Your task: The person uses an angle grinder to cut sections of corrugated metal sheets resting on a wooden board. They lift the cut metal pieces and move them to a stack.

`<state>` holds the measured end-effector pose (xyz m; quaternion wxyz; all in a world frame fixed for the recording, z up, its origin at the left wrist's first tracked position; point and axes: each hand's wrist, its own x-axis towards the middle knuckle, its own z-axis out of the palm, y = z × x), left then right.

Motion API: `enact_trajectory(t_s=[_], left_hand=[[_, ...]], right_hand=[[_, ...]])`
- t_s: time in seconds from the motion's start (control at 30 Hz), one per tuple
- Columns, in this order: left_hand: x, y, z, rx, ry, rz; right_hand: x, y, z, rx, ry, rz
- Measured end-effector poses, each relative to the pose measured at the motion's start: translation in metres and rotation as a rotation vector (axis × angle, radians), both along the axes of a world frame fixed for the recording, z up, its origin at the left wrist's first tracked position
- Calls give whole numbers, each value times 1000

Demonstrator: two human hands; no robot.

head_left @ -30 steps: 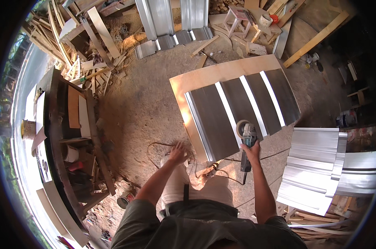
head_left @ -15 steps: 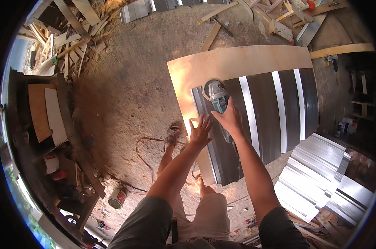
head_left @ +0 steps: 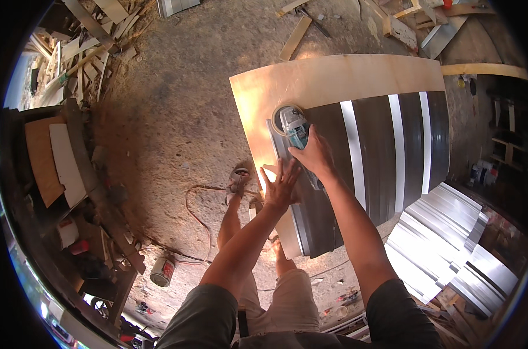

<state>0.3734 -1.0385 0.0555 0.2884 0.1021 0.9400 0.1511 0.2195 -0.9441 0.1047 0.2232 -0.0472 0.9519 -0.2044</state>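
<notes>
My right hand (head_left: 314,156) grips a teal and grey angle grinder (head_left: 295,127) by its body. The grinder's round disc (head_left: 279,120) is over the far left corner of a dark ribbed metal sheet (head_left: 325,134), close to its left edge; whether it touches the metal I cannot tell. With fingers spread, my left hand (head_left: 281,187) presses flat on the sheet's left edge, just nearer to me than the grinder. Under the metal lies a pale plywood board (head_left: 357,72), showing beyond its far and left sides.
Shiny ribbed metal sheets (head_left: 430,238) lie at the lower right. Scrap wood (head_left: 80,64) is heaped at the far left, with more planks (head_left: 401,35) at the far right. A cord (head_left: 188,203) loops over the floor near my feet; a can (head_left: 162,271) lies left of it.
The grinder and my right hand have shifted slightly left, bringing the disc nearer the sheet's left edge. My left hand stays flat on the sheet. The whole view has shifted a little.
</notes>
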Motion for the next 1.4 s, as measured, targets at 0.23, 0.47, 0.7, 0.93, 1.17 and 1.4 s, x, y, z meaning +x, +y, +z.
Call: enact_trajectory(t_s=[0.23, 0.47, 0.7, 0.93, 1.17, 1.4], left_hand=[[15, 1, -13, -19, 54, 38], [13, 9, -15, -48, 77, -7], [15, 6, -15, -168, -30, -78], [10, 19, -9, -135, 64, -77], [18, 20, -21, -205, 123, -87], [6, 45, 13, -144, 7, -59]], right_hand=[[-6, 21, 17, 55, -49, -160], [-11, 42, 8, -61, -34, -236], [26, 4, -11, -175, 25, -50], [-3, 68, 12, -173, 55, -374], [92, 110, 62, -383, 42, -470], [298, 208, 156, -426, -43, -700]])
